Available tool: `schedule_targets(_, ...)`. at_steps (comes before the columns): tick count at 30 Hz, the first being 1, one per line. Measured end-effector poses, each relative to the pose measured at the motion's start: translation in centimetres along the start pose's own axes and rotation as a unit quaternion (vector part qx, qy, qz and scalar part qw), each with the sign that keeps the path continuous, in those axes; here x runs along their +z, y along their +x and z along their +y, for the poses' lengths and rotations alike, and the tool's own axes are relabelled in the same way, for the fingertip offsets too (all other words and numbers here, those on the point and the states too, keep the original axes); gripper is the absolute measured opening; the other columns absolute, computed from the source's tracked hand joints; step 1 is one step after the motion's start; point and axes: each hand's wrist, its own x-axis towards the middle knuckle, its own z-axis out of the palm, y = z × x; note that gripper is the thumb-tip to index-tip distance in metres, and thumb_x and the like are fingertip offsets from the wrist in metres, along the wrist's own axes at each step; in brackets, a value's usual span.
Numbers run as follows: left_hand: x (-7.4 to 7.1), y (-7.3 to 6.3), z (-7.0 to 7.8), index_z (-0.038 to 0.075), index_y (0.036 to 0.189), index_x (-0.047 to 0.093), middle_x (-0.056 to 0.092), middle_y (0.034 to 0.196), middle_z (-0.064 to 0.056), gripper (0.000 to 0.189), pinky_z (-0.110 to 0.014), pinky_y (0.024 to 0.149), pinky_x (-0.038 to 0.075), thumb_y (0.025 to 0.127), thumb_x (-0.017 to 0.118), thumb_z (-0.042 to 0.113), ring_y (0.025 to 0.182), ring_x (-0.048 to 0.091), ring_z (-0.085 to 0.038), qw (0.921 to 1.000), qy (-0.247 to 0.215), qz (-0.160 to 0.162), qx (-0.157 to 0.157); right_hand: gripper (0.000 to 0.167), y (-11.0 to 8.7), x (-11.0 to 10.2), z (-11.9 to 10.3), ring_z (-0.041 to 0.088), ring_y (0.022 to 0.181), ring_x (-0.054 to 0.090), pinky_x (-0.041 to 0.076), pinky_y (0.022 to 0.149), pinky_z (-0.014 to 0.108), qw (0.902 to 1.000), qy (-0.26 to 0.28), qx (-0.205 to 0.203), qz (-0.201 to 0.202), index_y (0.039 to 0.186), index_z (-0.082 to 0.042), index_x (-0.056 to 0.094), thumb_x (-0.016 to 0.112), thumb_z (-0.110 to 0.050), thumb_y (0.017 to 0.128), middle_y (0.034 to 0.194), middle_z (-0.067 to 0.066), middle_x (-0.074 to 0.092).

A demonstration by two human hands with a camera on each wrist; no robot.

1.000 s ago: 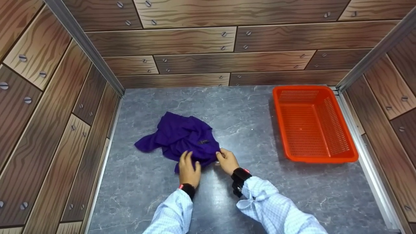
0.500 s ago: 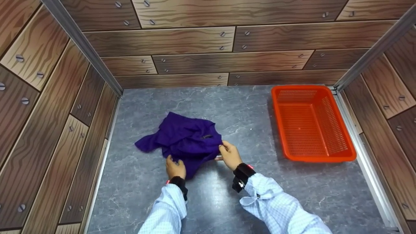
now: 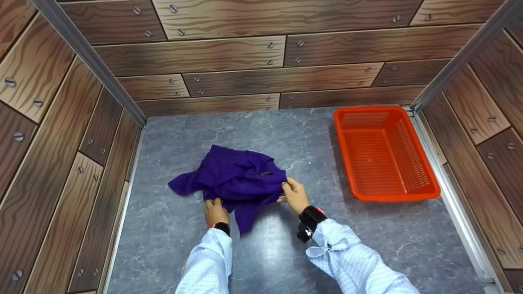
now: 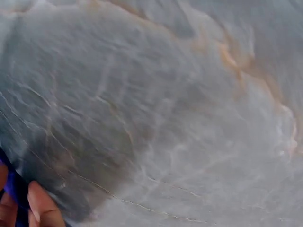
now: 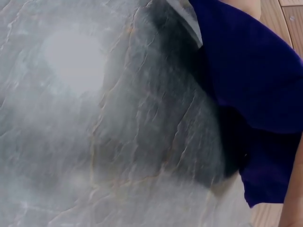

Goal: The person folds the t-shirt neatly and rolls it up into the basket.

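A crumpled purple garment (image 3: pixel 241 171) with a small dark label lies on the grey marbled surface in the head view. At its front left edge, my left hand (image 3: pixel 216 211) pinches the fabric; the left wrist view shows purple cloth between the fingertips (image 4: pixel 41 203). My right hand (image 3: pixel 296 197) holds the right edge between thumb and fingers, raised slightly. A loose flap hangs toward me between the hands. In the right wrist view the garment (image 5: pixel 255 66) fills the right side, with part of a finger (image 5: pixel 293 194) at the frame edge.
An orange-red perforated plastic basket (image 3: pixel 351 171) stands at the right, near the side wall. Wood-patterned panels (image 3: pixel 233 77) enclose the grey surface (image 3: pixel 163 249) at the back, left and right.
My left hand has moved left along the garment's front edge and now pinches it. My right hand has shifted slightly right, drawing the fabric out. A flap now extends further toward me.
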Motion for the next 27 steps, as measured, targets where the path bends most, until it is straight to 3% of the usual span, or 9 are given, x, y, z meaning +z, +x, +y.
schedule_targets(5,-0.8,-0.2,-0.7,0.003,0.085,0.063,0.058,0.093,-0.017,0.008,-0.049,0.081,0.049,0.081,0.066,-0.003,0.091,0.059,-0.041,0.9999,0.01,-0.009,0.002,0.027,0.5,-1.0,0.8,0.021,0.063,0.065,0.06,0.063,0.045,0.9998,0.0,0.016,0.013,0.115,0.015,0.058,0.045,-0.003,0.1,0.076,0.009,0.068)
schedule_targets(10,-1.3,0.0,-1.2,0.005,0.087,0.062,0.058,0.093,-0.016,0.005,-0.048,0.083,0.048,0.085,0.065,0.001,0.091,0.059,-0.04,0.9999,0.009,-0.01,0.005,0.03,0.7,-2.0,1.2,0.017,0.062,0.065,0.061,0.062,0.041,0.9995,0.0,0.019,0.027,0.119,0.015,0.056,0.047,-0.008,0.102,0.079,0.007,0.069)
schedule_targets(15,-2.1,0.5,-1.2,0.004,0.09,0.058,0.056,0.096,-0.017,0.005,-0.05,0.084,0.048,0.089,0.062,0.002,0.094,0.059,-0.041,0.9997,-0.014,0.019,0.007,0.033,1.0,-3.3,1.5,0.014,0.063,0.065,0.061,0.064,0.042,0.9985,-0.001,0.017,0.051,0.125,0.014,0.053,0.044,-0.008,0.102,0.087,0.008,0.069)
schedule_targets(20,-3.0,1.2,-1.7,0.004,0.092,0.057,0.055,0.097,-0.018,0.004,-0.05,0.085,0.047,0.09,0.06,0.002,0.097,0.058,-0.041,0.9981,-0.029,0.054,-0.002,0.032,1.5,-4.8,1.8,0.013,0.061,0.065,0.061,0.062,0.04,0.9959,0.001,0.019,0.088,0.122,0.015,0.052,0.041,-0.007,0.102,0.081,0.004,0.067)
schedule_targets(27,-5.1,2.0,-3.3,0.004,0.098,0.057,0.055,0.103,-0.02,0.005,-0.051,0.086,0.048,0.093,0.057,0.004,0.1,0.058,-0.042,0.9968,-0.039,0.061,-0.034,0.032,1.9,-6.9,2.0,0.012,0.056,0.063,0.06,0.058,0.036,0.9894,0.023,0.046,0.136,0.125,0.012,0.052,0.038,-0.007,0.103,0.074,0.002,0.062)
